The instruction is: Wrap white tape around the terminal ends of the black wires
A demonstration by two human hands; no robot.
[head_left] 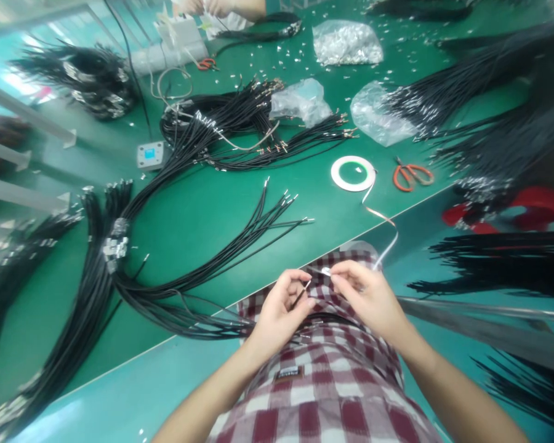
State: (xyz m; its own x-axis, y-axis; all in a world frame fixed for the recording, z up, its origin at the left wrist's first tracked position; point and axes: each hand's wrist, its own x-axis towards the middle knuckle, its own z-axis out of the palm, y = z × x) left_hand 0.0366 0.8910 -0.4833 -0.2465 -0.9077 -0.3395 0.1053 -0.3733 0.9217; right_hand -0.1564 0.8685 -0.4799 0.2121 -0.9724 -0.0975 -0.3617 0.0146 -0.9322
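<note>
My left hand (279,311) pinches a thin black wire (301,294) between thumb and fingers, its tip pointing up and to the right. My right hand (367,298) pinches a small white piece (326,271) close to that wire's end, and the two hands nearly touch. Both are held above my checked shirt (314,381), past the table edge. A roll of white tape (353,173) lies on the green mat, and a thin pale strip (384,252) hangs from the direction of the roll towards my right hand. Whether they join is hidden.
Bundles of black wires with metal terminals (203,277) spread across the green mat (203,209). Orange-handled scissors (412,175) and plastic bags of metal terminals (347,43) lie beyond. A co-worker's hands (203,6) work at the far edge.
</note>
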